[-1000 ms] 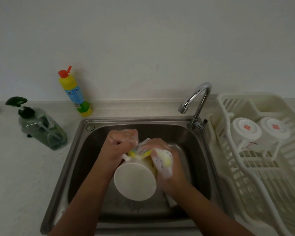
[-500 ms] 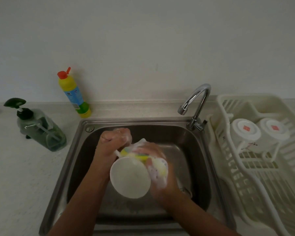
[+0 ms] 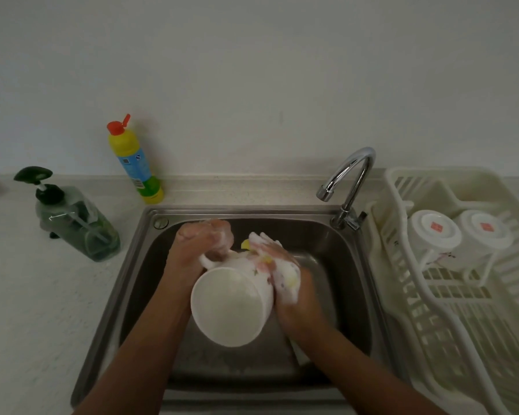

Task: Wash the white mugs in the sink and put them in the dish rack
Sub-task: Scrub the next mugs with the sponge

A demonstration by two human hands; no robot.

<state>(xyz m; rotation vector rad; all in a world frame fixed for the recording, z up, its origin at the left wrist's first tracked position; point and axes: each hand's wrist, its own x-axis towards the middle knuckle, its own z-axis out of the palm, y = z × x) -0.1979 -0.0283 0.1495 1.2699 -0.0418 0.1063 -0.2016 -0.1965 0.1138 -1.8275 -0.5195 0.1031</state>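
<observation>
Sliding off the mug's far end, the right hand (image 3: 285, 274) now lies along its right flank, and the handle has turned into sight on the left.

Both hands work low inside the stainless steel sink (image 3: 141, 265). A white plastic dish rack (image 3: 450, 339) stands just beyond the sink's edge, out past the right hand, with 2 upturned white mugs (image 3: 433, 235) at its far end.

Between the hands is the white ceramic mug (image 3: 231, 307), above the basin floor. Its long axis runs from the open mouth, tipped up and toward the person, to the base pointing away at the far wall.

The left hand (image 3: 198, 247) has its fingers curled round the handle and carries the weight. The right hand wraps a yellow foam-covered sponge (image 3: 289, 280) against the mug's wall.

A curved chrome tap (image 3: 351, 181) lies beyond and to the right of the right hand. Rinsing probably comes next, so the left hand would swing the mug rightward, mouth leading.
</observation>
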